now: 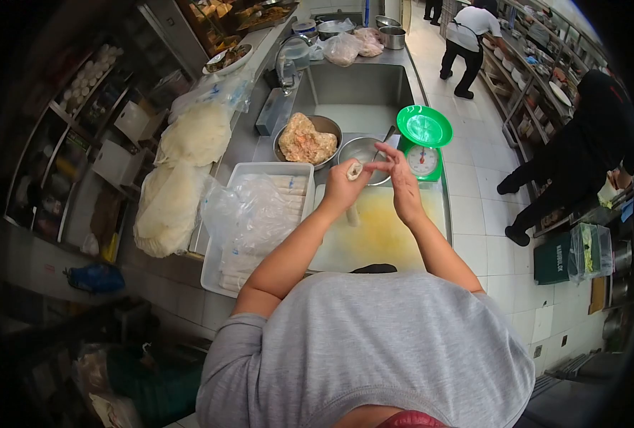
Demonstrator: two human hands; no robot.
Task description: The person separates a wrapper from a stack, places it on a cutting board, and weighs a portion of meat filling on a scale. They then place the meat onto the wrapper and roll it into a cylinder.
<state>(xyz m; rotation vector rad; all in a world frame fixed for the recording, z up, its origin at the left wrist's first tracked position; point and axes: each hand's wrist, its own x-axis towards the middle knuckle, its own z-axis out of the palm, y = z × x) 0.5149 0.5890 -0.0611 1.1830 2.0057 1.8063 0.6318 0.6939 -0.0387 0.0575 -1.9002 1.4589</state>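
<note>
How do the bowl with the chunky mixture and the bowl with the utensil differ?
The mixture bowl is heaped with a pale, chunky mixture; the utensil bowl shows no such mound. The mixture bowl looks wider, the utensil bowl narrower. A handle sticks up from the utensil bowl, none from the mixture bowl. Both are round and sit near the sink.

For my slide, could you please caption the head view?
Left hand holding a pale roll, right hand raised, near a green scale.
</note>
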